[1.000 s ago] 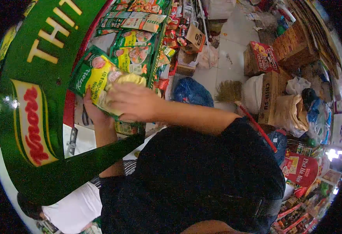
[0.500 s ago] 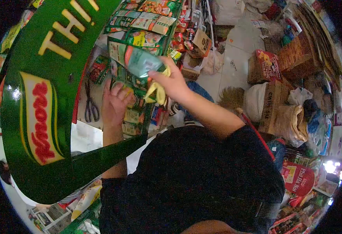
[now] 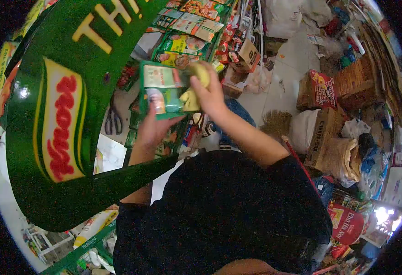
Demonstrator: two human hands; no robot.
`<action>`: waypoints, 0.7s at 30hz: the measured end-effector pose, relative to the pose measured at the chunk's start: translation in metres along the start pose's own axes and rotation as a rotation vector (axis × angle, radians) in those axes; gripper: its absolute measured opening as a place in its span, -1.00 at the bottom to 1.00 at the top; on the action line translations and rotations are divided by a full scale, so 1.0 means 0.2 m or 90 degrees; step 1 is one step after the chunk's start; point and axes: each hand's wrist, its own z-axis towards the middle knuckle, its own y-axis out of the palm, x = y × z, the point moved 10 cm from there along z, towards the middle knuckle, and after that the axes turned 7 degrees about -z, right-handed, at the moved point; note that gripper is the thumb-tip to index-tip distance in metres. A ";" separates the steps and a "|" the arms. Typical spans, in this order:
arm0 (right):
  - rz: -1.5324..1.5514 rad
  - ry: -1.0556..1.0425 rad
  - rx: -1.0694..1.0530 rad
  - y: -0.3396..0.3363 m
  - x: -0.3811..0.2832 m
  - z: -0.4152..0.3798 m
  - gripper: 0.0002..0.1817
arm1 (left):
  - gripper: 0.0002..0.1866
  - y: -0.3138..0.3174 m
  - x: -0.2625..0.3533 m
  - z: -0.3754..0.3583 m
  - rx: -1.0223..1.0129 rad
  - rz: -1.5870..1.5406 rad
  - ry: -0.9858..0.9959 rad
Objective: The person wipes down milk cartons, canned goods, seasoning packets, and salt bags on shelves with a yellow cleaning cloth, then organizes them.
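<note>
A green seasoning packet (image 3: 163,78) with a pale front panel is held up in front of the rack. My left hand (image 3: 152,130) grips it at the lower edge, thumb over the front and fingers behind. Bunched in my right hand (image 3: 212,98) is a yellow cloth (image 3: 191,100), beside the packet's right side; whether it touches the packet is hard to tell through the blur. Behind the packet, rows of seasoning packets (image 3: 198,27) lie on the display rack. Black-handled scissors (image 3: 113,121) are left of my left hand.
A large green sign panel (image 3: 31,192) stands close on the left, its lower bar crossing over my left forearm. On the right are cardboard boxes (image 3: 354,82), a broom (image 3: 276,121) and a brown paper bag (image 3: 336,153). Small boxes (image 3: 246,55) stand beside the rack.
My left hand has gone from open beside the rack to gripping the packet. The packet now faces upright, while my right hand has shifted off it to its right side with the cloth.
</note>
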 end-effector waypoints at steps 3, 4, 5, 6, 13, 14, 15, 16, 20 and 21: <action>-0.144 -0.246 -0.081 0.16 -0.24 -0.06 -0.54 | -0.43 -0.04 -0.06 0.01 0.064 0.169 -0.054; -0.162 -0.293 -0.104 0.21 -0.33 -0.09 -0.54 | -0.42 -0.10 -0.04 0.03 0.039 0.314 -0.023; -0.180 -0.342 -0.127 0.26 -0.42 -0.14 -0.54 | -0.42 -0.24 -0.03 0.07 0.015 0.458 0.008; -0.198 -0.389 -0.150 0.30 -0.49 -0.19 -0.54 | -0.41 -0.23 0.00 0.04 0.044 0.488 0.019; -0.138 -0.183 -0.136 0.17 -0.21 0.02 -0.59 | -0.35 0.15 0.10 -0.07 -0.097 0.057 0.091; -0.026 -0.068 -0.138 0.17 -0.08 0.05 -0.60 | -0.33 0.15 0.07 -0.07 -0.084 0.067 0.071; -0.096 -0.078 -0.140 0.17 -0.13 0.04 -0.61 | -0.32 0.14 0.05 -0.07 -0.073 0.077 0.051; -0.141 -0.170 -0.136 0.18 -0.24 0.02 -0.61 | -0.30 0.13 0.03 -0.06 -0.062 0.087 0.032; -0.318 -0.440 -0.208 0.32 -0.51 -0.20 -0.58 | -0.27 0.03 0.16 -0.11 0.171 0.123 0.023; -0.325 -0.490 -0.215 0.34 -0.52 -0.26 -0.58 | -0.28 0.03 0.18 -0.08 0.109 0.106 0.055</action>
